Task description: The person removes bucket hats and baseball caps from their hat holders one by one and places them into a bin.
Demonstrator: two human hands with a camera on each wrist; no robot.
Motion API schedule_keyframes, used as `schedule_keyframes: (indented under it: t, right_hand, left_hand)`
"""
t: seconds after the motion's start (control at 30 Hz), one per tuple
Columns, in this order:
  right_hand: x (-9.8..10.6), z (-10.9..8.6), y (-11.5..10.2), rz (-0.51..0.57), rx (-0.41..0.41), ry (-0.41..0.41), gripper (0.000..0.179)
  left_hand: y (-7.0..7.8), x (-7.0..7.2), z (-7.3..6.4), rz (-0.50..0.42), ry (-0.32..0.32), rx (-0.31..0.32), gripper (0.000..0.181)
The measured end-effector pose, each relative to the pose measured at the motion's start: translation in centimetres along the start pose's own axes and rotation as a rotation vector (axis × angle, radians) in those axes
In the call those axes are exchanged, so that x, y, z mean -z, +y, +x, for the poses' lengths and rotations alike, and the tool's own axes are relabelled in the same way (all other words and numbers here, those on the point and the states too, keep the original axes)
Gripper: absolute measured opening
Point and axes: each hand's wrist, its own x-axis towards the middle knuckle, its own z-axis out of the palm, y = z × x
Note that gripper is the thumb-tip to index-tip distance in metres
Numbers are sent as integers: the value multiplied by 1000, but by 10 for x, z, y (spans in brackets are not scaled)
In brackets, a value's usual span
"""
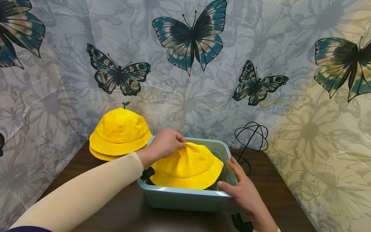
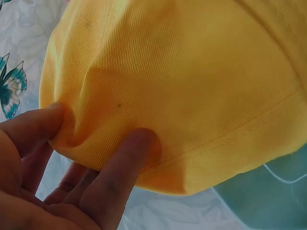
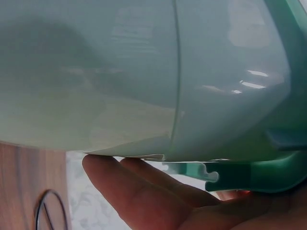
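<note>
A yellow bucket hat point(image 1: 188, 169) sits in the mouth of a pale blue-green plastic basin point(image 1: 185, 203), brim downward. My left hand point(image 1: 165, 143) pinches the fabric at the top of its crown. Close up in the left wrist view, the thumb and fingers gather folds in the yellow cloth point(image 2: 192, 96). At the basin's right front corner, my right hand point(image 1: 244, 187) touches the rim with thumb and fingers spread. The right wrist view has straight fingers point(image 3: 139, 191) lying against the basin's smooth wall point(image 3: 96, 86). The hat hides most of the basin's inside.
On the dark wooden table point(image 1: 121, 206), stacked yellow hats point(image 1: 120, 129) stand at the back left, a green sprout on top. A black wire stand point(image 1: 251, 137) is behind the basin on the right. Butterfly-print cloth point(image 1: 188, 109) hangs behind the table.
</note>
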Motion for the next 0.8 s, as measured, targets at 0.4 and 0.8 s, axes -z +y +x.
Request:
schedule_keyframes:
  t: [0.4, 0.8]
  right_hand:
    - [0, 0, 1, 9, 18, 2, 87]
    - [0, 0, 3, 17, 23, -4, 88]
  left_hand:
    - [-3, -12, -6, 103, -98, -124, 17]
    - [-8, -11, -11, 175, -104, -120, 25]
